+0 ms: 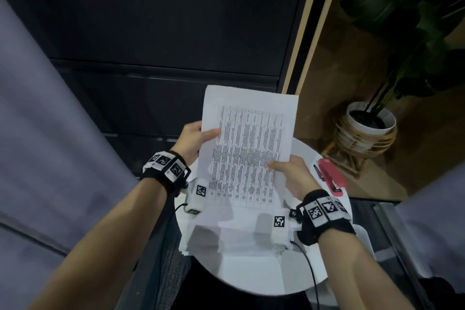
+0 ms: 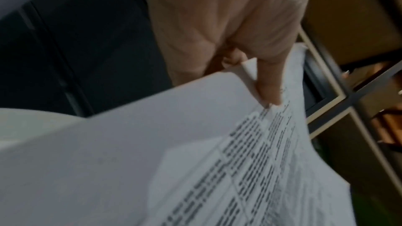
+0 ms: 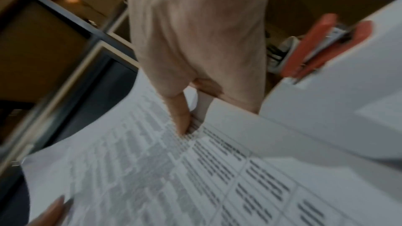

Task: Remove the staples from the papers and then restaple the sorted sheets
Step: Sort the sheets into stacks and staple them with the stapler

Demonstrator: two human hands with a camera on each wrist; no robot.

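A printed sheet with a table [image 1: 247,143] is held up above a round white table [image 1: 264,274]. My left hand [image 1: 195,142] pinches its left edge, thumb on the front. My right hand [image 1: 292,176] pinches its right edge lower down. In the left wrist view the thumb [image 2: 268,82] presses the paper [image 2: 152,169] against a finger behind it. The right wrist view shows the thumb [image 3: 180,114] on the printed sheet [image 3: 174,169]. More white papers [image 1: 226,234] lie on the table under the hands. A red stapler [image 1: 332,175] [image 3: 322,45] lies at the table's right edge.
A dark red pen-like object [image 1: 319,172] lies beside the stapler. A potted plant in a wicker stand [image 1: 367,131] is on the floor to the right. A dark cabinet [image 1: 163,45] rises behind the table, and grey upholstery [image 1: 45,133] sits on the left.
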